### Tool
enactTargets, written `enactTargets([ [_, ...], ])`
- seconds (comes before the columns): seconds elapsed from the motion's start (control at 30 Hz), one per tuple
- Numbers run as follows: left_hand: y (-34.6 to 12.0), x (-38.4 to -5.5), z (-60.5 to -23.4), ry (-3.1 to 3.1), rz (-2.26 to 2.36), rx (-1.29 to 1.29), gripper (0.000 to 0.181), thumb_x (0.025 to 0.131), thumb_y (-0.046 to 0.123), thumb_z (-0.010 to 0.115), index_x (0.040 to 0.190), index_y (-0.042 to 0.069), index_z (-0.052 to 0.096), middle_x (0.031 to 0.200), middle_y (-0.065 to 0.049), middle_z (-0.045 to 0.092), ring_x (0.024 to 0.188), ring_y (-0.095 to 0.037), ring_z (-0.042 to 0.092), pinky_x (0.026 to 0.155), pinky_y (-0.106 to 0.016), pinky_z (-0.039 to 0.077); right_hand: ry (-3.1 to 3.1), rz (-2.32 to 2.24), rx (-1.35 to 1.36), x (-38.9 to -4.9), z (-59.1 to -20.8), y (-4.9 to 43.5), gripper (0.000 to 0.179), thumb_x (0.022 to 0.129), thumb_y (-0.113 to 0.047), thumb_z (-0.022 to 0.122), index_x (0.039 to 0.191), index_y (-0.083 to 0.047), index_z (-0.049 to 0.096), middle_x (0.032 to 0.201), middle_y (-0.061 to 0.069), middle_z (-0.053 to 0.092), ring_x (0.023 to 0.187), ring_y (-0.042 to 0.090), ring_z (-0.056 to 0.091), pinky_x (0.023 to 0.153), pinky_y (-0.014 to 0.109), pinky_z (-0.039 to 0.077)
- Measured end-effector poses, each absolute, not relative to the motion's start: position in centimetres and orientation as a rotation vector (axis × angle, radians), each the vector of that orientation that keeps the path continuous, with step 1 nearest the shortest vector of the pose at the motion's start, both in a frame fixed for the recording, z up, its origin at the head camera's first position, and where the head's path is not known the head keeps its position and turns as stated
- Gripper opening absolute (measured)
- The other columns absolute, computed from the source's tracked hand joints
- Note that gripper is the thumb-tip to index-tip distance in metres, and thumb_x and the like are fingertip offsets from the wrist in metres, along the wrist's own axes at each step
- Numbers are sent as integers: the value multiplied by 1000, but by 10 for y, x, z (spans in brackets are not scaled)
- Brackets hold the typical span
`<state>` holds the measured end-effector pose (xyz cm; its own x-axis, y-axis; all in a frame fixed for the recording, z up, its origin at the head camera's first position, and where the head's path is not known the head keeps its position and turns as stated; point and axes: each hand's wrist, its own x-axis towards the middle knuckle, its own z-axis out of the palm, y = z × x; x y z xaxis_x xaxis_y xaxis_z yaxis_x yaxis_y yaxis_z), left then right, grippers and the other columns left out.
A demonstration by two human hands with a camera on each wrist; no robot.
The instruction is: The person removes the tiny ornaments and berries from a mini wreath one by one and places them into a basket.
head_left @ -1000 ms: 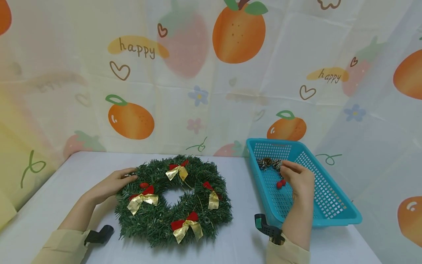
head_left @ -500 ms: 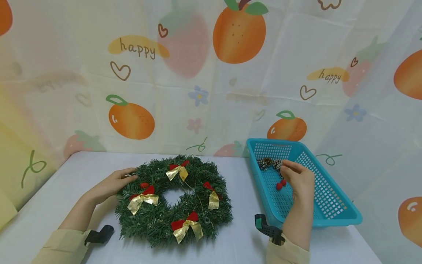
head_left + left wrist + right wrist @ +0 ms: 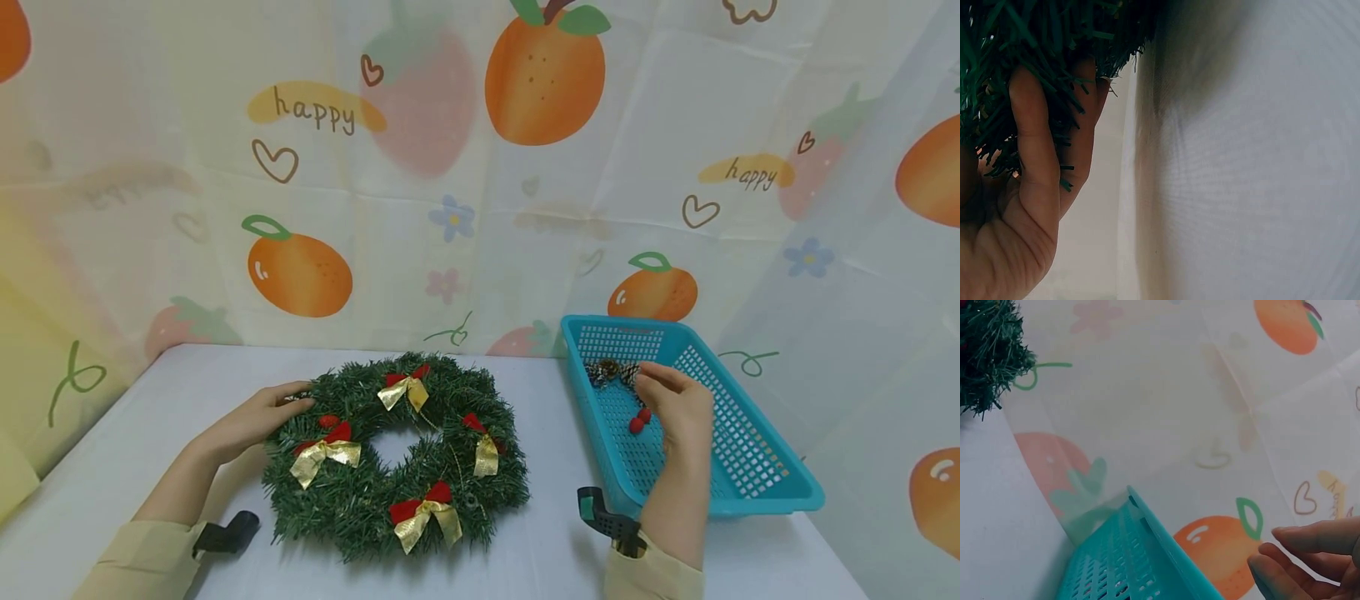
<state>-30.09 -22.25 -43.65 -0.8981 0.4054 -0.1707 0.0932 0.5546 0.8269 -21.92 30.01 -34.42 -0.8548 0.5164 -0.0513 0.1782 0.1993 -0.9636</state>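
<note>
A green wreath [image 3: 390, 517] with red and gold bows lies flat on the white table. My left hand [image 3: 258, 421] grips its left edge, with fingers [image 3: 1032, 125] pressed into the green needles in the left wrist view. My right hand [image 3: 678, 417] hovers over a blue basket [image 3: 757, 504], its fingers loosely bent. Between thumb and fingers there is a gap, and the right wrist view shows nothing held there. Below this hand, two red berries [image 3: 636, 426] lie in the basket. Behind them sit several pinecones [image 3: 600, 372], partly hidden by the fingers.
A printed cloth [image 3: 480, 250] with oranges and hearts hangs behind the table. The basket's raised wall [image 3: 1166, 544] stands close to the right hand. Between wreath and basket runs a strip of white table [image 3: 551, 433].
The nearer red berry has shifted slightly toward the front of the basket. My right hand has edged a little left; the left hand and wreath stay put.
</note>
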Motion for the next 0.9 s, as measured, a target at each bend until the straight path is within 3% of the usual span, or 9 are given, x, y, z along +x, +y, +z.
enactTargets([
  [0.47,-221,-299,-434,2454,1273,415,69,106,38,42,156,-4,18,158,-39,14,141,-65,14,97,-74,40,-2209,1745,-497,-223,-341,285,38,98,-19,61,134,-5,61,104,-14,63,86,-9,64,81,8,53],
  [0.67,-220,-299,-434,2468,1265,418,69,107,38,42,156,-5,18,157,-40,16,140,-65,18,96,-70,44,-2239,1725,-444,-230,-341,270,34,98,-19,62,130,-7,65,113,-3,67,90,-3,65,80,9,53],
  [0.9,-221,-299,-435,2473,1260,410,70,106,39,42,156,-4,18,157,-40,15,140,-65,16,97,-72,42,-2330,1645,-349,-237,-337,243,32,97,-20,64,126,-7,68,122,12,69,94,5,66,93,28,55],
])
